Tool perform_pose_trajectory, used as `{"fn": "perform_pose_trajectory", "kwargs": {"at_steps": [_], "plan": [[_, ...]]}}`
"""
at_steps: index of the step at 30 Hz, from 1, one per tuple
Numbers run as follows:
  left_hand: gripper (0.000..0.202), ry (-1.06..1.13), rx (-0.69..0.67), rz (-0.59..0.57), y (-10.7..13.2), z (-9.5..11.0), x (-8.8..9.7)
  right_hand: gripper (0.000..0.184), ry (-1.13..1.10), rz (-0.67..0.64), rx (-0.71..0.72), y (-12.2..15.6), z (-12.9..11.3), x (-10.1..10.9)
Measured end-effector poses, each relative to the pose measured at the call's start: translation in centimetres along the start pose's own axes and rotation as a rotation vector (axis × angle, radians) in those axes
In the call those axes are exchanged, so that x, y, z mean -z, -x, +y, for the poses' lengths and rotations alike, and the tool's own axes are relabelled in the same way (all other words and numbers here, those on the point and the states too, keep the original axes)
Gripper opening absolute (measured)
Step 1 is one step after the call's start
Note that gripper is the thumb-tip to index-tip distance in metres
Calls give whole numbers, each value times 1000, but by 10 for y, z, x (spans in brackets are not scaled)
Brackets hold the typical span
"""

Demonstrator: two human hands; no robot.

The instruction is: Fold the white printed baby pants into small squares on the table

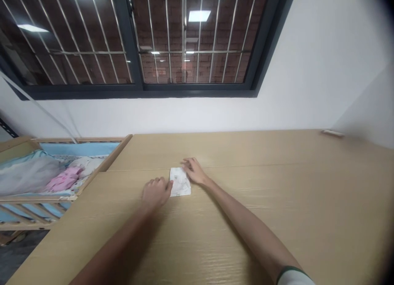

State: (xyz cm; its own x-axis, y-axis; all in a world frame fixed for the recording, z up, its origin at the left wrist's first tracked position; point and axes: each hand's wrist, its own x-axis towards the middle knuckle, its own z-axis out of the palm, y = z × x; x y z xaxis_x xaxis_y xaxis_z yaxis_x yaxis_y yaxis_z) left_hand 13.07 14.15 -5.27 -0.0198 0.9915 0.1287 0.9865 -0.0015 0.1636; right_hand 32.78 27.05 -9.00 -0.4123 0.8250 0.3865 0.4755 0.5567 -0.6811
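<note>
**A:** Behind everything there's a white wall (308, 63) with a barred window (132, 39), then the pale wooden table (277, 219). What's on it?

**B:** Just one white cloth (180, 184), lying flat between the two sets of fingers. Off beyond the left fingers stands a wooden cot (101, 166) with a pink garment (64, 179) in it.

**A:** How do the hands sit?

**B:** The left hand (156, 192) is loosely curled, its thumb against the cloth's near-left edge; I cannot tell whether it pinches that edge. The right hand (193, 171) is spread open, fingers (187, 164) pressing on the far-right corner and gripping nothing.

**A:** How far along is the folding?

**B:** Well on, I'd judge. The cloth is already a small, tidy packet. At most a last fold or a smoothing press seems left.

**A:** Any writing?

**B:** A small dark mark on the top face, just beside the right fingers, is too small to read.
</note>
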Motion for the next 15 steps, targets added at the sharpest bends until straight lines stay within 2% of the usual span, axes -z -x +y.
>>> {"fn": "perform_pose_trajectory", "kwargs": {"at_steps": [4, 9, 12, 15], "plan": [[42, 32, 12, -104, -8, -2, -10, 24, -42, -29, -54, 8, -11, -5], [28, 119, -46, -198, -5, -5, -7, 16, -14, -70, -93, 20, -35, 1], [21, 172, -83, -243, 12, -14, 2, 16, 1, -139, -87, 37, -58, 0], [19, 218, -100, -276, 44, -30, 11, 20, 20, -201, -62, 61, -86, -10]]}}
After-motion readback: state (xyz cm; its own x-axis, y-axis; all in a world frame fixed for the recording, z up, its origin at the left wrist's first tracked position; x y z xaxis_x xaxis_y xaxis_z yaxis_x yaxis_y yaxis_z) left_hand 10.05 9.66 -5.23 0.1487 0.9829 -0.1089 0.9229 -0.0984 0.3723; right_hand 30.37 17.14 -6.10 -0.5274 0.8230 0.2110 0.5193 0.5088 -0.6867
